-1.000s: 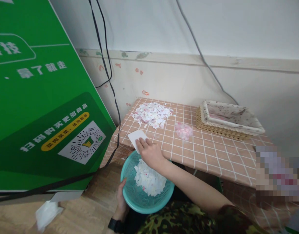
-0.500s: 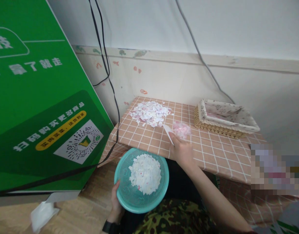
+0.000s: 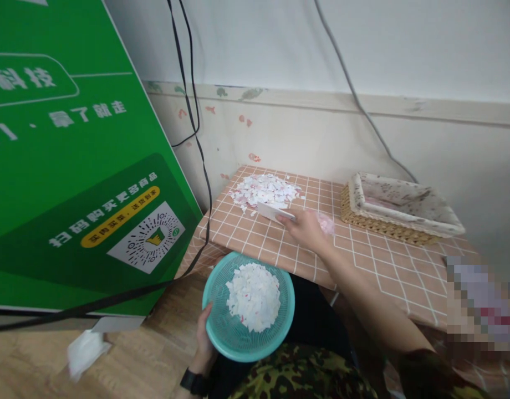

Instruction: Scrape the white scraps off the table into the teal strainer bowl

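My left hand [image 3: 204, 339] grips the left rim of a round teal plastic basket [image 3: 217, 327], held below the table's front edge. A heap of small white paper scraps [image 3: 255, 296] with a few pink bits lies inside it. My right hand [image 3: 304, 228] is closed on a flat white scraper-like card [image 3: 275, 212], lowered over the checked tablecloth. The card's far edge is at the near side of a pile of paper scraps [image 3: 266, 189] on the table. Partly behind my right hand lies a clear bag with pinkish contents [image 3: 325, 223].
A wicker basket with a floral liner [image 3: 388, 213] stands at the table's right rear. On the left rises a green panel [image 3: 84, 166], with black cables [image 3: 205, 172] hanging beside it. A white bag [image 3: 86, 352] lies on the wooden floor.
My right hand has turned the card from a steep slant to nearly level and brought it against the pile's near edge. My left hand still holds the basket; the view has shifted slightly left.
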Available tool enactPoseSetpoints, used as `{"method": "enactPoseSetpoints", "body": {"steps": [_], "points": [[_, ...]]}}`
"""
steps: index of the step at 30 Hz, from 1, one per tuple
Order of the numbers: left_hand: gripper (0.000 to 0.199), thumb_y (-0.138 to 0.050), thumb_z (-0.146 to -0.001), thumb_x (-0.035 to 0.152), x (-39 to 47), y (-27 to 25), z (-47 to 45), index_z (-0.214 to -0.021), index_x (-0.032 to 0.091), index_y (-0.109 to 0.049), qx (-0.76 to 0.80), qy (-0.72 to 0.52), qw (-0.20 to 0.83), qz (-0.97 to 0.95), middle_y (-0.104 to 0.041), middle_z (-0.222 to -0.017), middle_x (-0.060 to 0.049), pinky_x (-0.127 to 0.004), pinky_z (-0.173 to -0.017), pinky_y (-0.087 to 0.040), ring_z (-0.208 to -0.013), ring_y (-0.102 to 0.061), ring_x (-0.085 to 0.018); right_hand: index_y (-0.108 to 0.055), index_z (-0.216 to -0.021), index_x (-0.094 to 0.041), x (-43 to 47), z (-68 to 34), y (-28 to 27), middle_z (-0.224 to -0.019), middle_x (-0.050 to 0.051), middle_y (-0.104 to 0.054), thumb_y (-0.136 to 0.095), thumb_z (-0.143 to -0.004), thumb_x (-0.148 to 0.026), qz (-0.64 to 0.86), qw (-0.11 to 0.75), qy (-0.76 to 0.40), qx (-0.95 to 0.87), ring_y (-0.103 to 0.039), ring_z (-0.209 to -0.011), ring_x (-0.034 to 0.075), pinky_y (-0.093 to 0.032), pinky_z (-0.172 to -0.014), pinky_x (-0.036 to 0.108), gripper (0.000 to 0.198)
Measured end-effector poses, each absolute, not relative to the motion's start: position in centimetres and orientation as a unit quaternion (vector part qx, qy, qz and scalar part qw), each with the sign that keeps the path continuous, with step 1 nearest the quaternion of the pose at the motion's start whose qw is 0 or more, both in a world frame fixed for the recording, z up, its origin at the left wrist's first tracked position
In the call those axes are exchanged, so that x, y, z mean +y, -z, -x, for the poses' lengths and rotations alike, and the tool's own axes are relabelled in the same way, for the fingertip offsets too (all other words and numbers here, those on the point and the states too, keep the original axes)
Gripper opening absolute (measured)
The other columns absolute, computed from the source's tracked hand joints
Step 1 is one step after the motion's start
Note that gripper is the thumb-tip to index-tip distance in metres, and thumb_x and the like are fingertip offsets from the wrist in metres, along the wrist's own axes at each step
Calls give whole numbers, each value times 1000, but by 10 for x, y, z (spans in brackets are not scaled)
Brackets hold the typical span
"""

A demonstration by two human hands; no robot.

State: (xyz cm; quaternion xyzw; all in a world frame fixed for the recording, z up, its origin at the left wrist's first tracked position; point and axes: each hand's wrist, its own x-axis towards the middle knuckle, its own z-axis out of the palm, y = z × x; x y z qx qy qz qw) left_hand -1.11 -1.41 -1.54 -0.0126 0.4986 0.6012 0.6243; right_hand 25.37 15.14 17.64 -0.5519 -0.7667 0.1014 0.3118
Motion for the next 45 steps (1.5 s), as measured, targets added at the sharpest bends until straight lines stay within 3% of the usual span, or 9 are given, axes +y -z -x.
{"method": "enactPoseSetpoints", "body": {"steps": [6, 13, 18, 30, 35, 45], "points": [[28, -67, -67, 34, -15, 17, 14, -86, 15, -73, 489, -612, 621, 21, -75, -83, -7, -37, -83, -48, -76, -68, -23, -69, -75, -17, 198, -237, -181, -67, 6, -66, -52, -84, -29, 503, 265, -66, -820, -55, -62, 16, -34, -59, 27, 23], [30, -68, -65, 35, -17, 18, 14, -86, 14, -72, 503, -616, 606, 9, -74, -81, -7, -39, -79, -50, -73, -68, -24, -69, -77, -17, 204, -251, -199, -64, 2, -63, -54, -82, -31, 458, 227, -170, -842, -52, -60, 13, -36, -58, 26, 21], [27, -67, -66, 36, -16, 16, 14, -83, 15, -72, 495, -618, 611, -8, -74, -76, -5, -35, -72, -52, -68, -67, -22, -68, -74, -16, 207, -253, -204, -64, 0, -62, -52, -83, -32, 440, 237, -195, -844, -51, -59, 12, -35, -57, 25, 24], [25, -68, -63, 34, -16, 12, 12, -79, 14, -72, 497, -616, 611, 8, -74, -72, -5, -40, -75, -51, -67, -67, -24, -68, -73, -14, 212, -248, -206, -61, 1, -61, -57, -79, -33, 450, 223, -228, -834, -51, -59, 12, -35, -55, 24, 23], [31, -67, -65, 36, -16, 8, 12, -86, 13, -72, 489, -608, 625, 8, -75, -82, -8, -40, -80, -50, -74, -68, -25, -67, -69, -14, 217, -241, -202, -56, 0, -58, -56, -80, -34, 445, 222, -219, -839, -49, -56, 11, -34, -55, 24, 24], [27, -69, -64, 36, -16, 8, 13, -80, 14, -73, 494, -614, 615, 9, -74, -77, -6, -36, -74, -51, -69, -67, -23, -68, -73, -15, 224, -242, -202, -63, 1, -63, -57, -80, -33, 437, 223, -212, -845, -53, -60, 12, -37, -58, 24, 22]]}}
